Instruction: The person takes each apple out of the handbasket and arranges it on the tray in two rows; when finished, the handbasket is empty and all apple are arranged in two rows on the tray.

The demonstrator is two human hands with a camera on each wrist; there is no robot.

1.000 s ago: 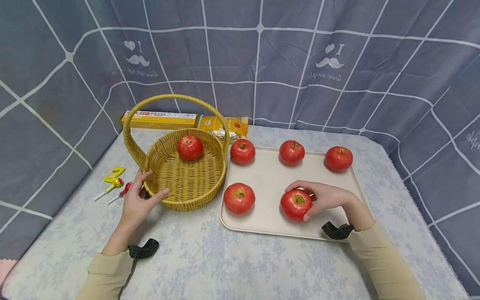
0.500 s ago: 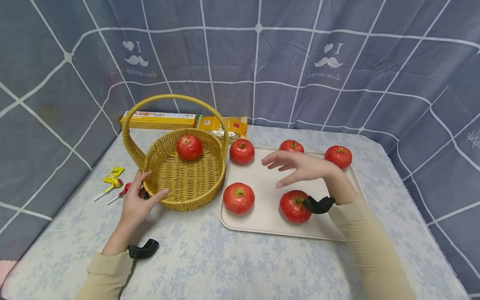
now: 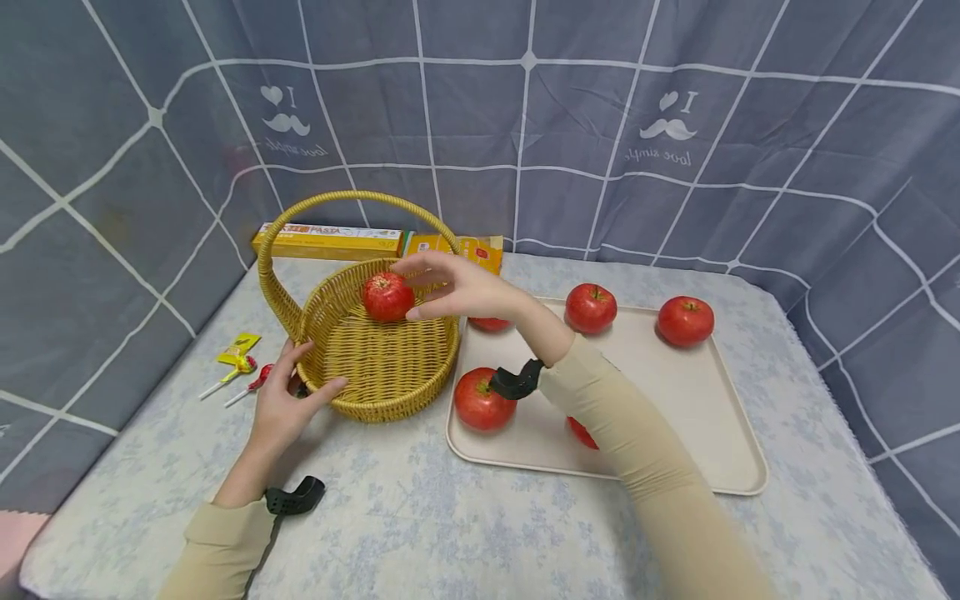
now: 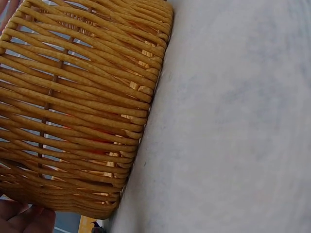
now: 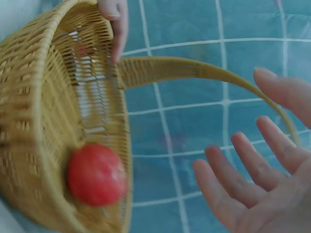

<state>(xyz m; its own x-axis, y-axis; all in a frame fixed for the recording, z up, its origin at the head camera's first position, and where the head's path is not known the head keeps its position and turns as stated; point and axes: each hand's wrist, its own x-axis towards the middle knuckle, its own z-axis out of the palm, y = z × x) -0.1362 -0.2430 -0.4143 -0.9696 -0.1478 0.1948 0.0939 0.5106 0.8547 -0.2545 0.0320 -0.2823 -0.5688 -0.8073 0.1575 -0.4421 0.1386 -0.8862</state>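
My left hand (image 3: pixel 285 412) grips the near-left rim of the yellow wicker basket (image 3: pixel 386 358), thumb over the edge and fingers outside; the woven wall (image 4: pixel 73 107) fills much of the left wrist view. One red apple (image 3: pixel 384 297) lies in the basket toward the back. Over the basket's right side hangs my right hand (image 3: pixel 468 290), holding nothing, its fingertips beside that apple in the head view. Spread fingers (image 5: pixel 248 160) show in the right wrist view, apart from the apple (image 5: pixel 97 174). More apples sit on the beige tray (image 3: pixel 675 383), some partly hidden by my right arm.
At the tray's front left is an apple (image 3: pixel 483 402), with others (image 3: pixel 591 308) along its back. Behind the basket lie a pasta box (image 3: pixel 330 242) and an orange packet (image 3: pixel 483 254). Lollipops (image 3: pixel 243 364) and a yellow wrapper (image 3: pixel 238 347) lie left of the basket.
My right hand has let go of the apple at the tray's front middle, risen, and moved left to the basket without anything in it. The left hand stays on the rim.
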